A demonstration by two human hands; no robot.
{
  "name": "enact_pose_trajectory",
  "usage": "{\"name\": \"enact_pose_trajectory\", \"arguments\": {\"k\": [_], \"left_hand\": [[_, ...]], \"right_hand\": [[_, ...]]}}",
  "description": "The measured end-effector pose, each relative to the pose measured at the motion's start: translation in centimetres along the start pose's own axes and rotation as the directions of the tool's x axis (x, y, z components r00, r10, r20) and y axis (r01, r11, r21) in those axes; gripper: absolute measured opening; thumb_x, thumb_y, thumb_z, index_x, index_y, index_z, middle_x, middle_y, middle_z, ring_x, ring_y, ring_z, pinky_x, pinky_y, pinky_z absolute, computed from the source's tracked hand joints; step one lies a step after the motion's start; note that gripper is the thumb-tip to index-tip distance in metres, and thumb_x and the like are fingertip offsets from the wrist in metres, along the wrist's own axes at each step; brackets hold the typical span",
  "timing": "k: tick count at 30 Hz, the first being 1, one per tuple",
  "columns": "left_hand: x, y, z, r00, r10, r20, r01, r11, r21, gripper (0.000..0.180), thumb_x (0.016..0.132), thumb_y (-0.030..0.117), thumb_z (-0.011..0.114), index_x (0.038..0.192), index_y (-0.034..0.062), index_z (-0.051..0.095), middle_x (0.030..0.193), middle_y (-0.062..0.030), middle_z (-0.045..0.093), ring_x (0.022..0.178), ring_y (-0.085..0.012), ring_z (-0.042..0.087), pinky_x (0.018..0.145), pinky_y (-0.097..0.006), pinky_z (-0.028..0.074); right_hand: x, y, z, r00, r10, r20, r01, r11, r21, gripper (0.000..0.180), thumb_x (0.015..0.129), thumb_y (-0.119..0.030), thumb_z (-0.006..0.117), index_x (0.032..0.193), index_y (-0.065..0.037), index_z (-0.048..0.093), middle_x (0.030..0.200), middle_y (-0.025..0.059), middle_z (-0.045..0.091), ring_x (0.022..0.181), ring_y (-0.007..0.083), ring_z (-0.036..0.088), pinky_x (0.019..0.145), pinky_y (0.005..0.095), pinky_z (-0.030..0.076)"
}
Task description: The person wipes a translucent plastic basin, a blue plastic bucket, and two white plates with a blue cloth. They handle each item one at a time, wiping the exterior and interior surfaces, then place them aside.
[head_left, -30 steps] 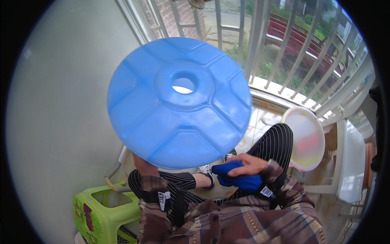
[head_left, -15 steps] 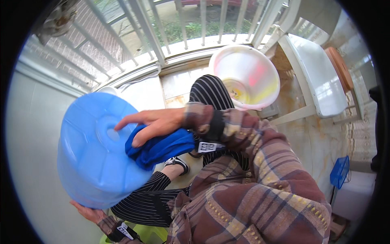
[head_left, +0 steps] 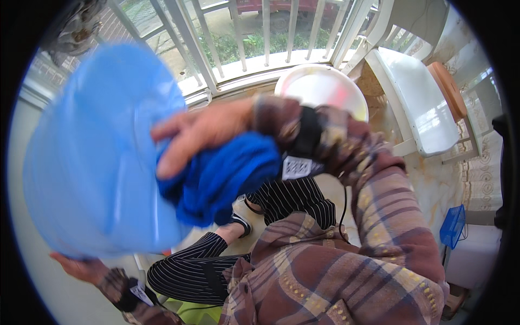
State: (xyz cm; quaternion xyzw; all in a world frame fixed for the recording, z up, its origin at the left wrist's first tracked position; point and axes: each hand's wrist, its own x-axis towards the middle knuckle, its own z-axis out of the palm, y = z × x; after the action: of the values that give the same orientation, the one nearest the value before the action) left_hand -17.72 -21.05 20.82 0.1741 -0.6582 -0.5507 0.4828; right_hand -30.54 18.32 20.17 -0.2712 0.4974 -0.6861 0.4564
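A light-blue plastic stool (head_left: pixel 103 146) is held up at the left, tilted and blurred by motion. My left hand (head_left: pixel 81 268) supports its lower edge from below, the fingers partly hidden behind it. Against the stool's right side, my right hand (head_left: pixel 203 132) grips a bunched dark-blue cloth (head_left: pixel 216 179). The cloth hangs under the palm and touches the stool. Thumb and forefinger are smeared a little.
A white basin (head_left: pixel 319 89) with pink and yellow inside stands beyond my right arm. To its right is a white chair (head_left: pixel 417 103) with a brown pad. A blue wire basket (head_left: pixel 452 227) sits at the right, and window bars (head_left: pixel 265 32) run across the back.
The stool has been raised and shifted up and left, nearer to view, and tilted. My left hand moved left with it. My right hand with the cloth moved slightly upward.
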Motion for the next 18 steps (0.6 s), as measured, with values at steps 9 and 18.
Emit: {"name": "enact_pose_trajectory", "arguments": {"k": [9, 18], "left_hand": [[-2.3, -1.8, 12.1, 0.733, 0.247, 0.634, -0.09, 0.959, -0.269, 0.033, 0.101, 0.029, 0.046, 0.116, 0.0012, 0.058, 0.097, -0.0078, 0.065, 0.089, -0.0174, 0.061, 0.077, -0.029, 0.047], [-7.2, -10.1, 8.2, 0.343, -0.242, 0.908, 0.056, 0.97, 0.237, 0.022, 0.097, 0.018, 0.052, 0.088, -0.0008, 0.059, 0.066, -0.0022, 0.057, 0.058, -0.0078, 0.054, 0.054, -0.021, 0.044]], "right_hand": [[-14.4, -9.3, 3.0, 0.878, -0.377, -0.295, -0.028, 0.575, -0.818, 0.069, 0.075, -0.019, 0.08, 0.135, -0.007, 0.047, 0.138, 0.02, 0.044, 0.124, 0.0336, 0.048, 0.105, 0.0411, 0.039], [-26.4, -9.8, 9.6, 0.845, -0.353, -0.401, -0.312, 0.283, -0.907, 0.068, 0.071, -0.02, 0.083, 0.131, -0.012, 0.052, 0.133, 0.0217, 0.049, 0.12, 0.0358, 0.052, 0.101, 0.0425, 0.043]]}}
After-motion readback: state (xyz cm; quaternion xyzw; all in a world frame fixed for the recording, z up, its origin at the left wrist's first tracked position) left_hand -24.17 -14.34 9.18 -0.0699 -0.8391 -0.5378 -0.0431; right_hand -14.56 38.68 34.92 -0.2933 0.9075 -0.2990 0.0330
